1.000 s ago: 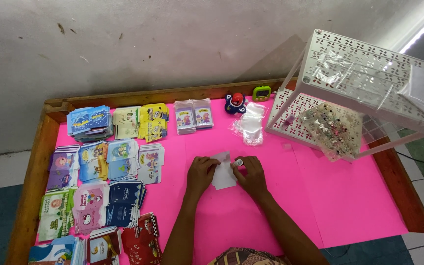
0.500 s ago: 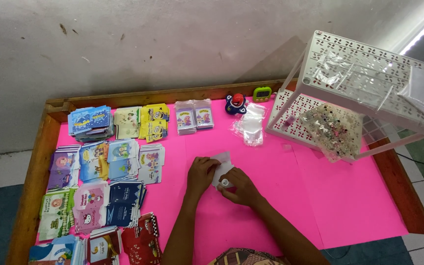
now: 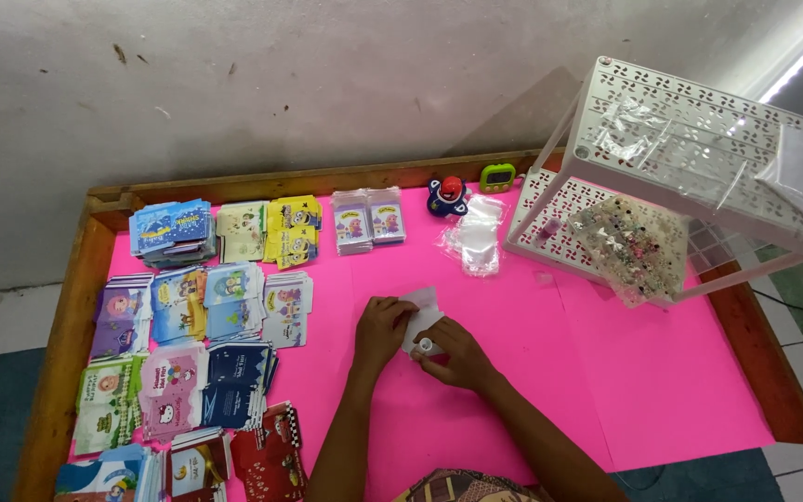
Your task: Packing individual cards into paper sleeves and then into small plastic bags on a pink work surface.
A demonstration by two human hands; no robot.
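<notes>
Nearest to me, my left hand (image 3: 381, 327) and my right hand (image 3: 455, 353) meet over the pink tabletop (image 3: 662, 390), both pinching a small white paper packet (image 3: 420, 311). The left grip is pressed on its near left edge. The right grip is curled around the lower end, where a tiny pale round thing sits at my fingertips (I cannot tell what it is, it is too small). The packet lies about mid-tabletop, slightly lifted or flat; I cannot say which.

My worry is the little round piece: with only fingertip hold it could slip out and roll across the smooth pink sheet. The thin packet could also crease or tear if my two hands pull against each other.

As I read it, the packet's long axis runs diagonally, from my right hand up and away toward the left, its free end pointing toward the far wall.

Left of my hands lie stacks of printed colourful envelopes (image 3: 188, 344). Farther off sit a heap of clear plastic bags (image 3: 476, 244), a small toy figure (image 3: 448, 195) and a green timer (image 3: 497, 176). A white perforated rack (image 3: 699, 139) stands at the far right.
</notes>
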